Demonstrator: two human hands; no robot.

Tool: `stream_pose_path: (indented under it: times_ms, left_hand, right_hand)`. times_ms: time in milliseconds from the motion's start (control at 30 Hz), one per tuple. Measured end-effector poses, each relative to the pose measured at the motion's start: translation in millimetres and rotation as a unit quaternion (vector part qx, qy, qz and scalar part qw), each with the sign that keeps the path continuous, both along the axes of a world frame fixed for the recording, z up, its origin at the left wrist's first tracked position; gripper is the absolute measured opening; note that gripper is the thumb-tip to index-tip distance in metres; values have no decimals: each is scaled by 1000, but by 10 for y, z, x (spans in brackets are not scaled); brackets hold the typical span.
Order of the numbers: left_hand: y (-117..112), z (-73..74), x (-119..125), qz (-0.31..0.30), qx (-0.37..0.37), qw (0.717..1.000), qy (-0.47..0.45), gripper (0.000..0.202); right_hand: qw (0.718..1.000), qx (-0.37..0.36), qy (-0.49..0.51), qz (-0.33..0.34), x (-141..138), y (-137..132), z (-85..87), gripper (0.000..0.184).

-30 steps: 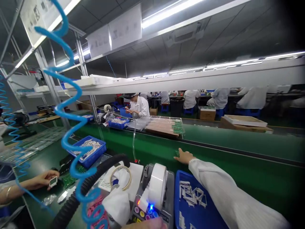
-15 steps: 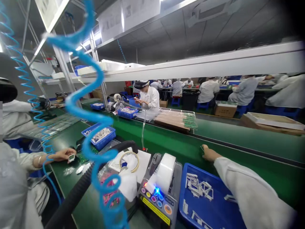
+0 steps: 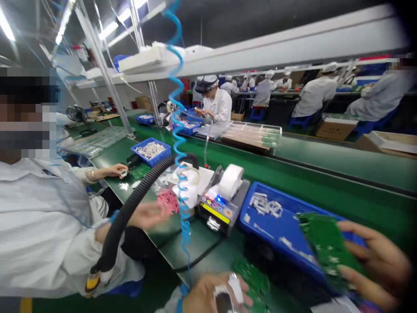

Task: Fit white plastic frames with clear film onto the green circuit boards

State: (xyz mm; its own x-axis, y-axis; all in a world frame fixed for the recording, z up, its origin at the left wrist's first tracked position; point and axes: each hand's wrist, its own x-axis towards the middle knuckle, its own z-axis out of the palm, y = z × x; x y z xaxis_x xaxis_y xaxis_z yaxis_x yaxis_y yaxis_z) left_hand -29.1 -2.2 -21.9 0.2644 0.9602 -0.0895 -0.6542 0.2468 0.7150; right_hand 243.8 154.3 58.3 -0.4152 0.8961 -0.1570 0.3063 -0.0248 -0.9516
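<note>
My right hand [image 3: 381, 256] grips a green circuit board [image 3: 325, 243] by its edge, held up over the right end of a blue tray [image 3: 260, 228]. That tray contains several thin white plastic frames [image 3: 265, 204]. At the bottom middle, my left hand [image 3: 203, 295] holds a small white-framed part with a dark face [image 3: 224, 300]; a white tab sticks up beside it, and motion blurs the fingers. Green circuit boards [image 3: 256, 282] lie on the bench just beyond my left hand.
A label dispenser [image 3: 218, 211] stands left of the tray. A coiled blue air hose [image 3: 177, 91] and a black ribbed hose [image 3: 133, 200] cross the view. A co-worker's blurred hand [image 3: 148, 215] is near pink pieces [image 3: 168, 201]; their other hand [image 3: 114, 171] holds a small white-framed part.
My right hand has come back from the green belt, now gripping the circuit board nearer to me. My left hand has entered at the bottom. The view has tilted down; a co-worker's second hand appears.
</note>
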Motion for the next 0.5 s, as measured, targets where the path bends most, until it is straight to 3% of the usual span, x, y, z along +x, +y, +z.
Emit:
stream_pose_path:
  times_ms: [67, 133, 200, 267, 300, 367, 433, 500]
  left_hand:
    - [-107, -33, -4, 55, -19, 996, -68, 40]
    - [-200, -56, -64, 77, -30, 993, -79, 40]
    - [-296, -71, -145, 86, -43, 993, -64, 40]
    - [-402, -81, -213, 94, -58, 992, -55, 39]
    - [-456, -86, -237, 99, -65, 992, -53, 39]
    - [-544, -102, -259, 103, -77, 990, -51, 38]
    - [-589, -129, -247, 97, -84, 991, -47, 39]
    - [-582, -163, -204, 90, -86, 991, -46, 39]
  right_hand:
    - [995, -79, 66, -6, -275, -579, -44, 54]
    - [976, -178, 128, 3, -556, -1035, -99, 53]
    - [939, -284, 194, 15, -770, -1326, -182, 55]
    - [916, -328, 232, 9, -874, -1454, -275, 54]
    - [919, -316, 234, -6, -885, -1465, -316, 52]
    - [954, -222, 195, -43, -850, -1410, -385, 46]
    - [991, -55, 103, -69, -788, -1298, -447, 42]
    - [990, 129, -26, -59, -759, -1187, -520, 37]
